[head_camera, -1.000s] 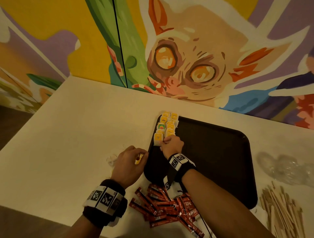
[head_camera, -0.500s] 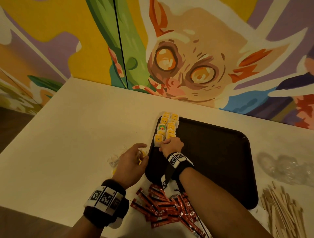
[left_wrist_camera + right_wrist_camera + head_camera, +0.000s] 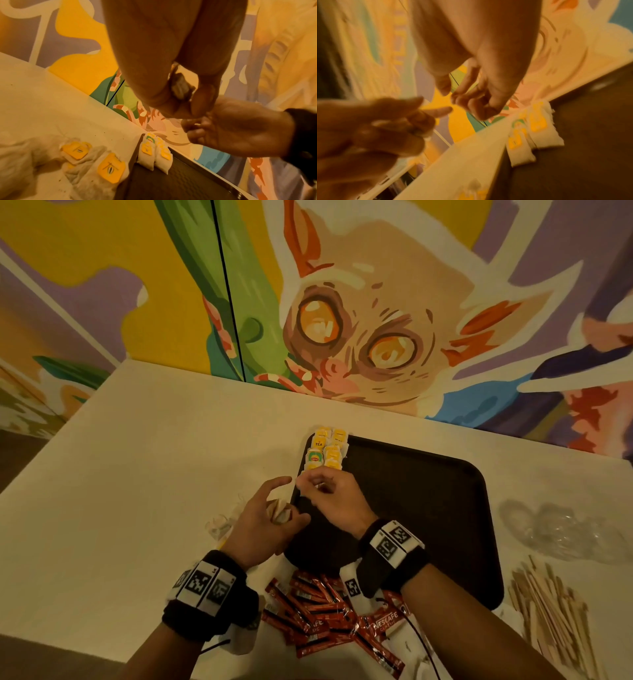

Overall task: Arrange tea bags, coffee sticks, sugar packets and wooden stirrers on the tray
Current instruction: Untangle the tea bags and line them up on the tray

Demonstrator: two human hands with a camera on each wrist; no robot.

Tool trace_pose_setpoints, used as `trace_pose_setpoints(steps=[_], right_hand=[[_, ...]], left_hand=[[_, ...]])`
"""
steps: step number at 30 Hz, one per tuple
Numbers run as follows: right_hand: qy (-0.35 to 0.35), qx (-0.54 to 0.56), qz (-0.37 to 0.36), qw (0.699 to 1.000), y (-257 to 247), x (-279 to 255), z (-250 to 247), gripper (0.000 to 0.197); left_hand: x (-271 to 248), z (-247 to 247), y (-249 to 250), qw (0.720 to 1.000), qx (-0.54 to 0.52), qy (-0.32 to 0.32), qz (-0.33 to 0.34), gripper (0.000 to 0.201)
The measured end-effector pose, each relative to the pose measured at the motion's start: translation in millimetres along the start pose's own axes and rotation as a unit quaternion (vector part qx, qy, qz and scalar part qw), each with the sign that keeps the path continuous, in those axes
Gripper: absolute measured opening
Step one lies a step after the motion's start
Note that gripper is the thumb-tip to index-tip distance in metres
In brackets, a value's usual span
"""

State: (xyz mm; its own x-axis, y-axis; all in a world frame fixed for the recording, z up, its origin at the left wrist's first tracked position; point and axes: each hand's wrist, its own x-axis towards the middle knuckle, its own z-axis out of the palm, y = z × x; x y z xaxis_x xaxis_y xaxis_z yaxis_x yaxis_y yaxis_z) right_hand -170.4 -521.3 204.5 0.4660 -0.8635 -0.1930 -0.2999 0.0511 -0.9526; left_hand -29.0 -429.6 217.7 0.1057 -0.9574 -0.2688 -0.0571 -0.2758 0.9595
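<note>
My left hand (image 3: 263, 525) curls round a tea bag (image 3: 278, 510) beside the tray (image 3: 428, 508) so my right hand (image 3: 330, 498), fingers pinching together, can take it for the rows (image 3: 327, 451).

Yellow-tagged white tea bags (image 3: 327, 450) (one tag green) sit at the black tray's (image 3: 428, 508) eleven o'clock; red coffee sticks (image 3: 318, 611) at six, pale wooden stirrers (image 3: 548, 611) at four, on a cream surface (image 3: 154, 457).
</note>
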Motion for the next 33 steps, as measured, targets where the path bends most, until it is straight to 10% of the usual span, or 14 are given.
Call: trace_pose_setpoints(steps=[5, 18, 33], right_hand=[[-0.124, -0.018, -0.031, 0.992, -18, -26, -5, 0.023], [0.010, 0.019, -0.059, 0.998, -7, -53, -7, 0.011], [0.037, 0.105, -0.075, 0.991, -24, -70, -16, 0.015]], left_hand=[[-4, 2, 9, 0.998, 0.031, -0.050, 0.033, 0.073], [-13, 6, 3, 0.995, 0.034, -0.057, 0.069, 0.016], [-13, 11, 14, 0.935, 0.134, 0.151, 0.293, 0.016]])
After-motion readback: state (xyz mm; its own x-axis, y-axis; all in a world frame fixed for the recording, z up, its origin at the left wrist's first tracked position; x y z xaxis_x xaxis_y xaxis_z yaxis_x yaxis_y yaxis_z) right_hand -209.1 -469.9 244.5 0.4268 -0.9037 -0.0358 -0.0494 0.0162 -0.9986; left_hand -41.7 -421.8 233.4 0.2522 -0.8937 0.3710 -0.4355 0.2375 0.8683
